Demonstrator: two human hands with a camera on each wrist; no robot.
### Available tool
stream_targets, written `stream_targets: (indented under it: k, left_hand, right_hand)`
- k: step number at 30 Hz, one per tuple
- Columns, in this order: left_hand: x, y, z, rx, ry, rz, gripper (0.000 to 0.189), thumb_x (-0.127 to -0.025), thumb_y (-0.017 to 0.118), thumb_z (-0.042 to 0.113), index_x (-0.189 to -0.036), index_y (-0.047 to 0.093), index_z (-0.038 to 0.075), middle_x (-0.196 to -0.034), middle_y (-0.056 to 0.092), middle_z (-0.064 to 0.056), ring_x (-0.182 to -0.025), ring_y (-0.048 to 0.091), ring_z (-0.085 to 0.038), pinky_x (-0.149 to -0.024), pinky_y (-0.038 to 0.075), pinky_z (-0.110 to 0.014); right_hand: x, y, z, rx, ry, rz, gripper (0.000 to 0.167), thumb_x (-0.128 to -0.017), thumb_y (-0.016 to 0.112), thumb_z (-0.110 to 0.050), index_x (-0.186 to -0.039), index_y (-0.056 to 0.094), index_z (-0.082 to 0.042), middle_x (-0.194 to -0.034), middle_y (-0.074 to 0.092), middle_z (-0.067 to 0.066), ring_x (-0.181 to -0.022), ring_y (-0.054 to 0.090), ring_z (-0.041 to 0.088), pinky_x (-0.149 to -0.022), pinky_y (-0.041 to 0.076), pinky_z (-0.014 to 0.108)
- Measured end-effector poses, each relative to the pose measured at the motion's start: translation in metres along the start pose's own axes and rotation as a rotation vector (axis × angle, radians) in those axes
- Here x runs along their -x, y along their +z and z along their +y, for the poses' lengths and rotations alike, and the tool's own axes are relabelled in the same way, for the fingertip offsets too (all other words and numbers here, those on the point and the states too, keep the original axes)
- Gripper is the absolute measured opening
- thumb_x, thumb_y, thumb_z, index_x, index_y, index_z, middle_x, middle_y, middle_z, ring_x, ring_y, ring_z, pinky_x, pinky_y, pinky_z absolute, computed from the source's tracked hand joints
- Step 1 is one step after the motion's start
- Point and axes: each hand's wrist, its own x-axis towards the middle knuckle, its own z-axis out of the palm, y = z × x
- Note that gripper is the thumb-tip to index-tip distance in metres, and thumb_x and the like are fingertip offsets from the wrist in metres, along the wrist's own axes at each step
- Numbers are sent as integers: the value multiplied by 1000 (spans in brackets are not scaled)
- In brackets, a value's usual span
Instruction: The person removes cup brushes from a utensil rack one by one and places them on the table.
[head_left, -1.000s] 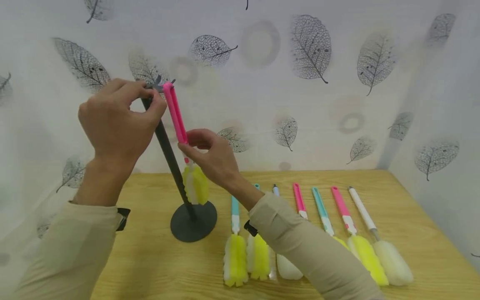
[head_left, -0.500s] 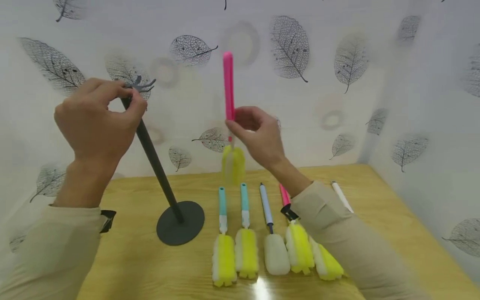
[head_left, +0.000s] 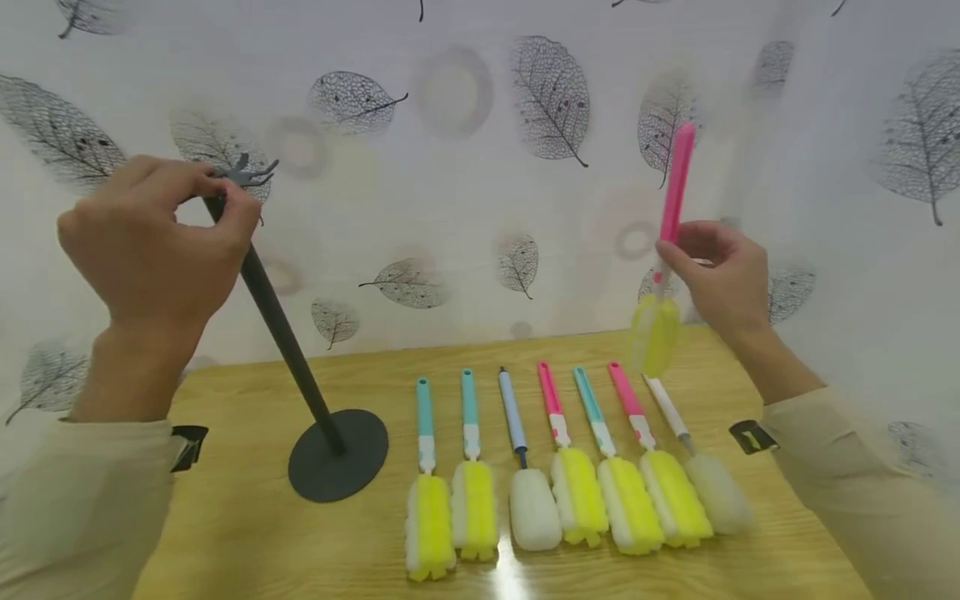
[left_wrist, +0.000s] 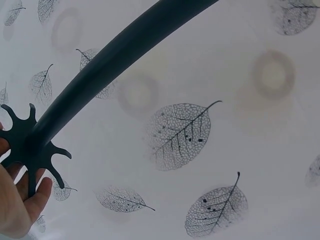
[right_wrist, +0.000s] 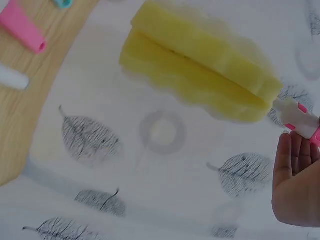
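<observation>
My left hand (head_left: 161, 237) pinches the hooked top (left_wrist: 30, 150) of a dark metal stand (head_left: 281, 325), whose pole leans toward me on a round base (head_left: 337, 467). No brush hangs from the hooks that show. Off to the right, my right hand (head_left: 723, 271) holds a sponge brush (head_left: 677, 183) by the lower part of its pink handle. The handle points up, and the yellow and white sponge head (right_wrist: 200, 65) hangs down above the table's back right. In the head view it overlaps the white-handled brush (head_left: 667, 408) lying behind it.
Several more sponge brushes lie in a row on the wooden table (head_left: 225, 517), handles toward the back. Among them are teal-handled brushes (head_left: 425, 417), a pale blue one (head_left: 512, 412) and pink ones (head_left: 626, 392). A leaf-patterned cloth (head_left: 450, 208) hangs behind the table.
The right hand has carried the pink-handled brush from beside the stand's hooks far to the right, above the row. My left hand keeps its pinch on the stand's top. The head view has turned right.
</observation>
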Motion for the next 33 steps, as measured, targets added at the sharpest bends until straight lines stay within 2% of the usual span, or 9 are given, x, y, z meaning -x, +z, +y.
stream_targets:
  k: [3,5,9,12,15,19,25,30,33]
  left_hand:
    - [0,2,-2,3,2,9,38,-88,54,29,-87,74,-4,-88,71,-18,-74,64,-39,-55,19,-28]
    - [0,0,-4,4,-1,6,39,-89,53,28,-86,74,-5,-90,71,-17,-75,64,-39,-56,17,-26]
    - [0,0,-6,2,-4,3,40,-89,53,28,-86,73,-6,-91,71,-18,-77,63,-39,-57,17,-26]
    - [0,1,-5,4,-3,4,41,-90,52,28,-87,73,-7,-91,70,-19,-77,62,-40,-57,17,-26]
    - [0,3,-5,1,-7,-3,41,-90,53,29,-88,73,-7,-91,70,-19,-78,62,-39,-57,17,-26]
    - [0,3,-4,4,-35,-24,41,-90,52,30,-89,73,-6,-93,70,-18,-80,62,-38,-57,17,-27]
    - [-1,2,-5,-3,-47,-15,38,-88,53,28,-87,73,-5,-91,71,-18,-79,62,-37,-58,18,-27]
    - [0,3,-4,13,-50,7,36,-86,54,27,-86,73,-4,-89,71,-17,-77,62,-36,-58,22,-28]
    - [1,3,-3,29,-46,0,36,-87,54,26,-87,73,-4,-90,70,-17,-80,63,-37,-63,36,-36]
  right_hand:
    - [3,-28,25,149,60,4,41,-85,71,-30,-114,64,-2,-92,64,-16,-82,60,-1,-71,45,13]
    - [7,-43,42,242,112,-29,48,-86,68,-37,-117,62,-1,-95,64,-13,-79,56,-6,-67,44,13]
    - [17,-65,71,386,210,-143,59,-87,62,-49,-120,59,0,-108,66,12,-73,50,-12,-64,42,20]
    - [24,-76,92,442,251,-250,61,-88,60,-49,-119,59,3,-111,64,25,-70,53,-9,-64,42,27]
    - [31,-83,112,455,277,-377,58,-91,60,-44,-118,58,7,-109,64,28,-70,63,6,-63,45,29]
    - [36,-81,132,401,338,-547,58,-91,62,-36,-118,53,15,-109,62,31,-80,68,27,-65,53,32]
    - [41,-69,156,379,444,-726,59,-90,65,-32,-113,52,21,-93,64,20,-80,67,28,-70,55,38]
    - [47,-67,172,409,487,-779,57,-90,64,-26,-109,49,26,-85,65,15,-73,68,27,-66,55,37]
    - [49,-66,178,424,498,-786,56,-90,64,-24,-109,49,26,-84,65,15,-71,67,25,-65,55,35]
